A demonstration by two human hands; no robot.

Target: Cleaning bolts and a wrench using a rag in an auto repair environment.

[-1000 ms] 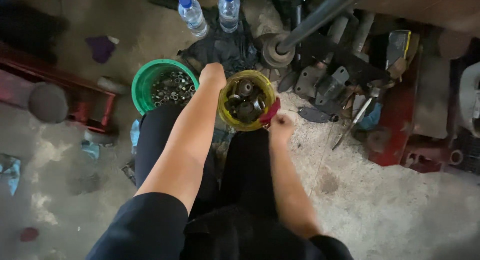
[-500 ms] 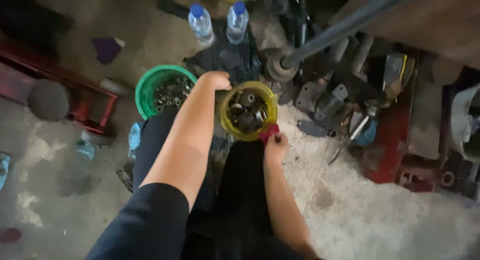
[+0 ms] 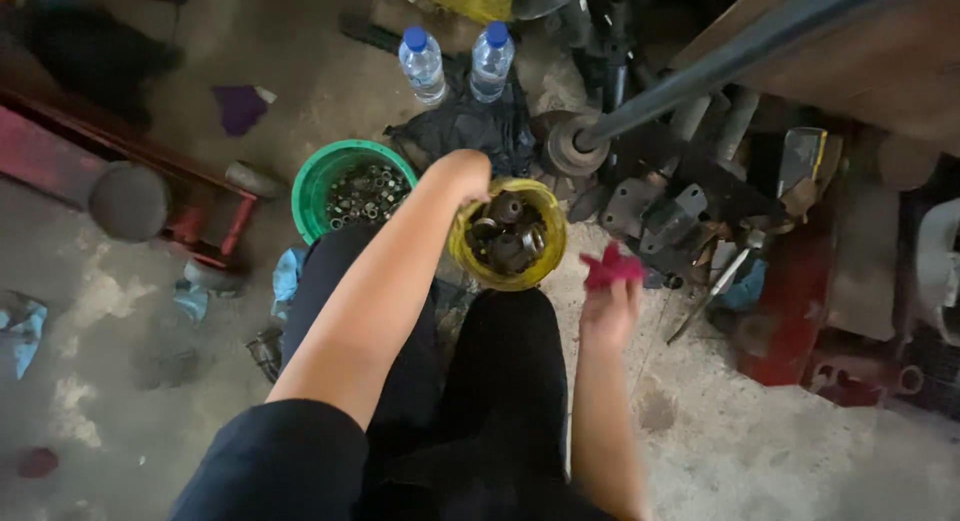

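While the left hand (image 3: 462, 173) rests on the near-left rim of the yellow tub (image 3: 507, 236), its fingers curl over the edge and into the tub; whether they grip a part inside cannot be told. The right hand (image 3: 608, 311) sits just to the right of the yellow tub, apart from it, closed on a red rag (image 3: 611, 268) that sticks up from the fingers.

The yellow tub stands on the floor directly in front of the person's knees and holds dark metal bushings and rings. Left of the yellow tub, just beside it, stands a green tub (image 3: 352, 189) filled with small nuts and washers. Beyond the yellow tub lie a black cloth (image 3: 460, 131) and two water bottles (image 3: 455, 63). Right of the yellow tub lie grey metal brackets (image 3: 665, 209) and a long steel bar (image 3: 720, 66).

Judged step: sorting through the yellow tub, rag held ready. The next move calls for a firm pinch on one oily part and a clean lift over the rim toward the rag.
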